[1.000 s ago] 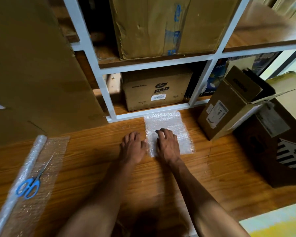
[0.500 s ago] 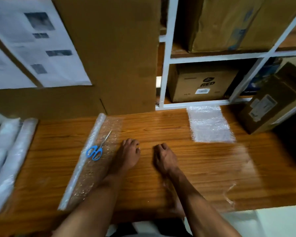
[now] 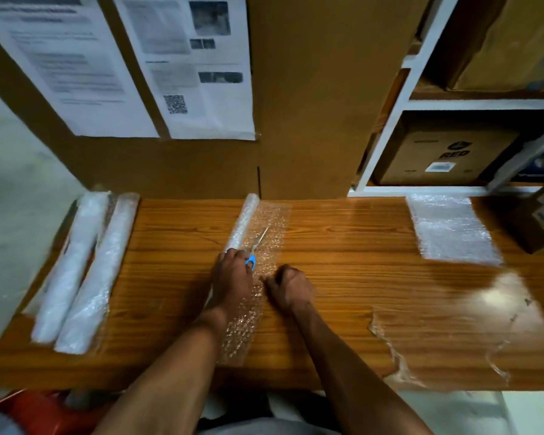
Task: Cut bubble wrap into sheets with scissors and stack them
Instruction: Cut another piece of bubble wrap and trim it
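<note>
Two spare rolls [image 3: 79, 271] lie far left; mid-table, left hand [image 3: 233, 274] covers the scissors [image 3: 254, 251] handles, grip unclear, on the bubble wrap roll [image 3: 258, 246]; right hand [image 3: 288, 285] curled on its unrolled edge, apparently pinching; cut sheets [image 3: 449, 229] stacked far right.

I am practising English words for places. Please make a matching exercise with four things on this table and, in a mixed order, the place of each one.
Things:
1. scissors
2. stack of cut sheets
3. two full rolls
4. right hand

Places:
A. at the left end of the table
B. on the unrolled bubble wrap, beside the left hand
C. at the right edge of the unrolled strip, fingers curled
D. far right, near the shelf

Pairs: 1-B, 2-D, 3-A, 4-C
</note>
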